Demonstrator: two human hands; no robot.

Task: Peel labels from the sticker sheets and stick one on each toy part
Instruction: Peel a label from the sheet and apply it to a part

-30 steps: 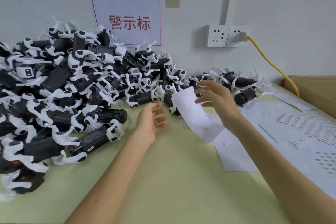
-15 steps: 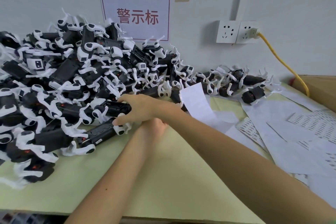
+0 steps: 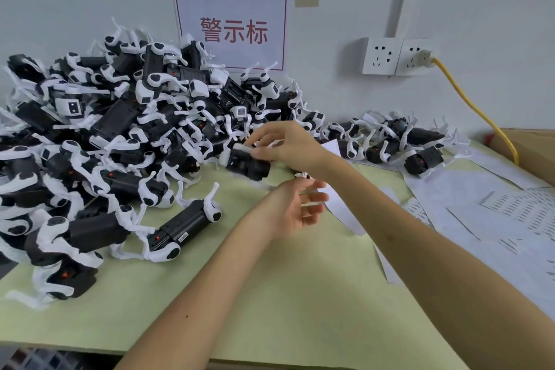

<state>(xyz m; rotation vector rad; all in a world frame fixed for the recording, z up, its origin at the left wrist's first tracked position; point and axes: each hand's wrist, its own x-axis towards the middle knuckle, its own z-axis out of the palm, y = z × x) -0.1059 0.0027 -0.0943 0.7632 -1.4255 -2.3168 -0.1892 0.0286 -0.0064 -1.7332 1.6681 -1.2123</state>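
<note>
A big heap of black-and-white toy parts (image 3: 120,141) covers the left of the green table (image 3: 270,294). My right hand (image 3: 282,141) grips one black toy part (image 3: 247,164) and holds it blurred in the air above the table's middle. Just below it, my left hand (image 3: 297,204) hovers with fingers relaxed and spread, palm turned right, holding nothing. White sticker sheets (image 3: 492,219) lie spread over the right side of the table. A smaller row of toy parts (image 3: 390,141) lies along the wall at the back right.
A cardboard box (image 3: 528,153) stands at the far right. A yellow cable (image 3: 468,105) runs from the wall sockets (image 3: 396,55) down behind it. A paper sign (image 3: 231,28) with red characters hangs on the wall. The table's front edge (image 3: 90,347) is at the bottom.
My right hand reached left across my left arm to the heap, took hold of a black toy part and lifted it back toward the middle. My left hand opened beneath it.
</note>
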